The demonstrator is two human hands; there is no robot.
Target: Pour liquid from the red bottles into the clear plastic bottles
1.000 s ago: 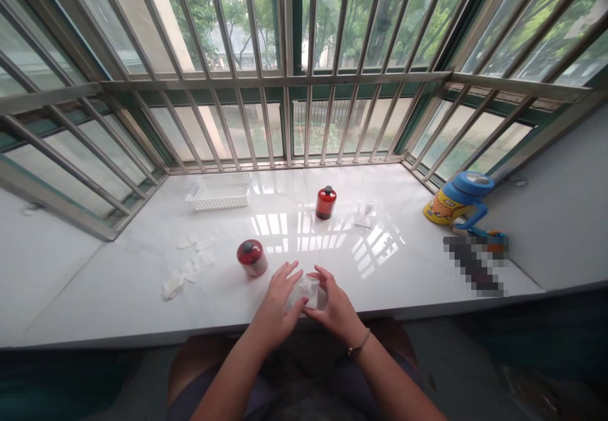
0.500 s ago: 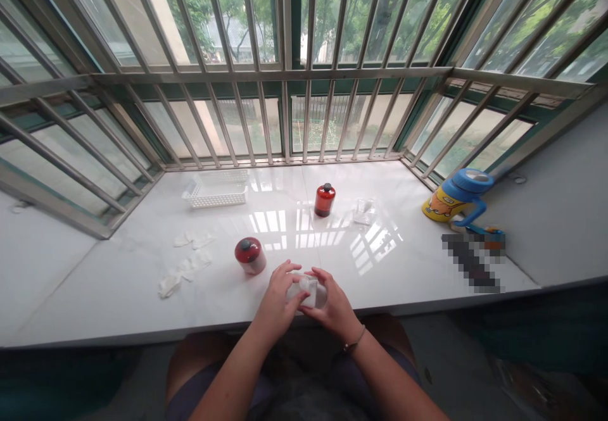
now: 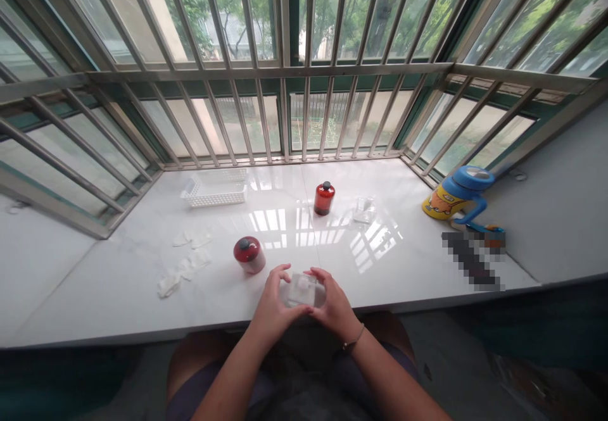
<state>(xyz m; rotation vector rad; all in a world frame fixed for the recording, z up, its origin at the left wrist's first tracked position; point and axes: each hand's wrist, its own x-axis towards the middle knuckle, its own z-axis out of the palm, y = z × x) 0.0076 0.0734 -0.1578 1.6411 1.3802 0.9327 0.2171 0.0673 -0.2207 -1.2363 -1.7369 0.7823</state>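
Observation:
A small, clear, square-looking plastic box (image 3: 303, 289) is held low over the near edge of the white counter. Something round and whitish shows in its middle; whether this is inside or on top I cannot tell. My left hand (image 3: 274, 301) curves around the box's left side, fingers at the far left corner and thumb along the near edge. From the right, my right hand (image 3: 333, 301) grips it with fingers at the far edge and thumb below. Just beyond my left hand stands a red bottle with a black cap (image 3: 249, 255).
Farther back are a second red bottle (image 3: 324, 199), another clear plastic piece (image 3: 364, 210) and a white perforated basket (image 3: 216, 192). Crumpled white gloves (image 3: 183, 273) lie left. At right stand a blue-and-yellow jug (image 3: 456, 193) and a blurred dark item (image 3: 470, 259). Metal bars (image 3: 285, 117) line the window behind.
My left fingers have lifted from the top of the clear box to its left side, leaving its top in view. My left thumb has moved down to the near edge. The right hand has barely moved.

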